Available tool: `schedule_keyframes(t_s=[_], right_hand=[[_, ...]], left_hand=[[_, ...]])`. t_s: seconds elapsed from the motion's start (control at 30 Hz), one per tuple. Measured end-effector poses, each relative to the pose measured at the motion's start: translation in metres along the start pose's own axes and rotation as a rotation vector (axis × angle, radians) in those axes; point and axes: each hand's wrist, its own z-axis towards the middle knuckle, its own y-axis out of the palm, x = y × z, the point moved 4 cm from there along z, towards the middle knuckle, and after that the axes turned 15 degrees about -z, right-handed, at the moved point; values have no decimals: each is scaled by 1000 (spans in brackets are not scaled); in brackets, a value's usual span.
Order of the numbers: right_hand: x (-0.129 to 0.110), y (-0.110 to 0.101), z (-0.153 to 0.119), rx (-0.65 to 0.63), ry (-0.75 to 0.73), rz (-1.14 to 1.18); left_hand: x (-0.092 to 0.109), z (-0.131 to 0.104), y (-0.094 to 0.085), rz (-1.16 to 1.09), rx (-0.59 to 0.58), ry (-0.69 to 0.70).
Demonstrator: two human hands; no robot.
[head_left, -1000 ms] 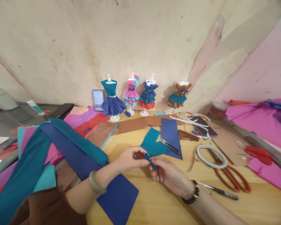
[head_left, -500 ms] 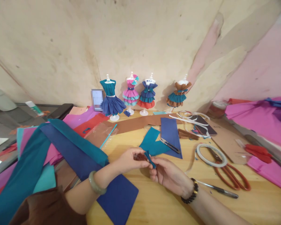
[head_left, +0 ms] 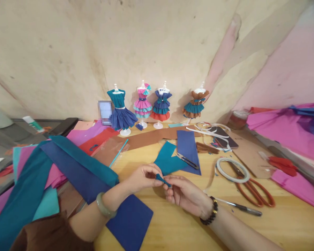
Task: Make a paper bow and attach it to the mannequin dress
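Note:
A small teal paper bow (head_left: pixel 162 179) is pinched between my two hands above the wooden table. My left hand (head_left: pixel 144 178) grips its left end between thumb and fingers. At its right end, my right hand (head_left: pixel 184 194) closes thumb and fingertips on it, with the other fingers curled in. Just beyond my hands, thread snips (head_left: pixel 187 160) lie across a teal paper piece (head_left: pixel 165 158) and a blue paper strip (head_left: pixel 187 150). Under my left forearm, a blue paper square (head_left: pixel 132 221) rests on the table.
Four small dress forms in paper dresses (head_left: pixel 121 116) stand along the wall. To the right lie a tape roll (head_left: pixel 218 167), orange-handled scissors (head_left: pixel 259 195) and a pen (head_left: pixel 247 209). Folded coloured paper (head_left: pixel 28 184) covers the left side. A brown bundle (head_left: pixel 206 147) lies farther back.
The teal bow has tilted from steep to flatter between my fingers. Something brown that showed at my left fingers is out of sight. The whole view has shifted slightly.

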Motion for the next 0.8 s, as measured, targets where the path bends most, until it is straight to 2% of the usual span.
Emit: schedule_keyframes(t_s=[0.1, 0.2, 0.33, 0.47, 0.6, 0.8], right_hand=[[-1, 2, -1, -31, -20, -44], [-3, 3, -2, -37, -69, -107], [-9, 2, -2, 55, -253, -226], [-15, 3, -5, 203, -480, -620], [-18, 6, -12, 309, -643, -997], [-23, 10, -22, 384, -781, -1329]], left_hand=[[1, -1, 0, -19, -7, -4], [3, -2, -2, -30, 35, -52], [3, -3, -8, -57, 117, -125], [4, -3, -9, -36, 144, -119], [4, -2, -4, 1, 116, -118], [0, 0, -4, 15, 122, -92]])
